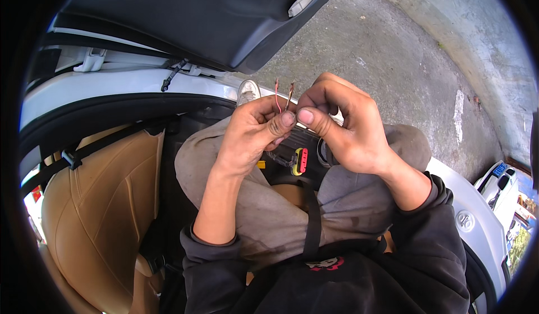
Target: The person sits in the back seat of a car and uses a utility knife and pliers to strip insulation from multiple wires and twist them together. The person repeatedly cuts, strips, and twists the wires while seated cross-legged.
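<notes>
Between the thumb and fingers of my left hand (246, 135) I pinch thin wires. A pink-red wire (277, 96) and a brownish wire (289, 95) stick up past the fingertips, their ends looking dark or coppery. My right hand (351, 124) meets the left at the fingertips, thumb against index finger; whether anything is pinched there is hidden. Below the hands, over the car's floor, hangs a red and yellow-green electrical connector (300, 161) on a sheathed cable (279, 159). A small yellow piece (261, 164) shows beside my left leg.
I sit in a car's doorway, facing the open door panel (168, 15). A tan seat (101, 196) is at the left, with a dark seat belt (105, 143) across it. The white sill (139, 82) and concrete ground (358, 40) lie beyond; a wall (476, 31) stands at right.
</notes>
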`<state>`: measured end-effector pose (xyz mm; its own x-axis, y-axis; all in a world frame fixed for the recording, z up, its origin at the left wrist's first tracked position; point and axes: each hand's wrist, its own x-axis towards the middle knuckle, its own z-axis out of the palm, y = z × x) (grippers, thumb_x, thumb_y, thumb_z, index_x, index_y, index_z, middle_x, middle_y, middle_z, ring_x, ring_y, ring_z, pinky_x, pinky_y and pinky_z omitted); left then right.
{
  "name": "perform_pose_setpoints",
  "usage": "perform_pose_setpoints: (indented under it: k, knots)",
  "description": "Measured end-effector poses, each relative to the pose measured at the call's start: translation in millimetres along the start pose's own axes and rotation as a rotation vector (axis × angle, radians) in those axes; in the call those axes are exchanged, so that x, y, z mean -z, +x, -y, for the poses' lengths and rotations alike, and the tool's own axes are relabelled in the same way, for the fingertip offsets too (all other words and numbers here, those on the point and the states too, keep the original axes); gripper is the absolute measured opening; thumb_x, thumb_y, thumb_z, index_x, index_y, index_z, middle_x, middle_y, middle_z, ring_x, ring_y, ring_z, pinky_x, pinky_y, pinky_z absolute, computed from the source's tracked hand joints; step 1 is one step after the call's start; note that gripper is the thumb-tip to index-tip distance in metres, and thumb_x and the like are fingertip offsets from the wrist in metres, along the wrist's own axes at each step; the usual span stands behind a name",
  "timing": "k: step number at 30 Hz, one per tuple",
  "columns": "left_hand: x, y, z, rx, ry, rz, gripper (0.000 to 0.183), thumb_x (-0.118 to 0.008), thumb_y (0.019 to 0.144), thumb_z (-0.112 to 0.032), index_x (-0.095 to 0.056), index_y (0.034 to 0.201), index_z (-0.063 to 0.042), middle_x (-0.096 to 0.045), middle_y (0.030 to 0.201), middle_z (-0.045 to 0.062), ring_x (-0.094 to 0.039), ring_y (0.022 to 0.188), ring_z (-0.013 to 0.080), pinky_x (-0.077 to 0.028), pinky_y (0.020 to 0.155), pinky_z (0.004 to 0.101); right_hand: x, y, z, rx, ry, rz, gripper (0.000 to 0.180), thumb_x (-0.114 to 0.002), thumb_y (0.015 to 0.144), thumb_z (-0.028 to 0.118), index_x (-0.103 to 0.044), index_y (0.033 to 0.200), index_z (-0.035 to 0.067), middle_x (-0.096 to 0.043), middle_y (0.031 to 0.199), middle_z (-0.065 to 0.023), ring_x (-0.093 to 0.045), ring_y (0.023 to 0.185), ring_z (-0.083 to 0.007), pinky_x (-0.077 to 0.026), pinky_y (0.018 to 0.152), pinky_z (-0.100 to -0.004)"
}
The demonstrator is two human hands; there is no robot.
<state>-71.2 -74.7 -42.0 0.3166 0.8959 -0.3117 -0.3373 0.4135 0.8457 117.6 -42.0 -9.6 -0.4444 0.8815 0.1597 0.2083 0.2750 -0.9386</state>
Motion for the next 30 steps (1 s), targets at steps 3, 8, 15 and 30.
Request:
perform_pose_setpoints:
  k: [3, 8, 15, 30]
  knots:
    - [0, -1, 0, -0.005, 0.009, -0.013, 0.032, -0.068, 0.093, -0.033, -0.065, 0.098, -0.001, -0.050, 0.067, -0.004, -0.040, 0.055, 0.0021, -0.027, 0.046, 0.0179, 1, -2, 4, -0.097, 0.079, -0.051, 0.017, -0.067, 0.091, 0.012, -0.058, 0.085, -0.001, -0.058, 0.082, -0.0099, -0.056, 0.073, -0.0223, -0.045, 0.066, -0.0321]
    - [1, -1, 0, 0.002, 0.006, -0.020, 0.033, -0.068, 0.092, -0.034, -0.065, 0.097, -0.001, -0.050, 0.067, -0.004, -0.040, 0.055, 0.0021, -0.026, 0.047, 0.0181, 2, 1, -1, 0.080, -0.084, -0.044, 0.017, -0.067, 0.089, 0.010, -0.056, 0.082, 0.000, -0.057, 0.080, -0.0115, -0.056, 0.069, -0.0284, -0.046, 0.063, -0.0360]
    - [4, -1, 2, -0.016, 0.027, -0.042, 0.035, -0.070, 0.091, -0.035, -0.065, 0.099, -0.001, -0.050, 0.067, -0.004, -0.040, 0.055, 0.0020, -0.027, 0.047, 0.0180, 2, 3, -9, 0.285, -0.246, -0.008, 0.015, -0.073, 0.080, 0.006, -0.065, 0.092, 0.004, -0.056, 0.080, -0.0083, -0.055, 0.074, -0.0281, -0.045, 0.064, -0.0368]
    - [3, -4, -5, -0.044, 0.043, -0.079, 0.038, -0.071, 0.090, -0.031, -0.061, 0.101, 0.004, -0.047, 0.065, -0.003, -0.035, 0.051, 0.0022, -0.025, 0.046, 0.0177, 16, 4, -11, -0.122, 0.038, -0.147, 0.029, -0.066, 0.094, 0.020, -0.057, 0.075, 0.000, -0.048, 0.065, 0.0000, -0.042, 0.062, -0.0077, -0.036, 0.054, -0.0262]
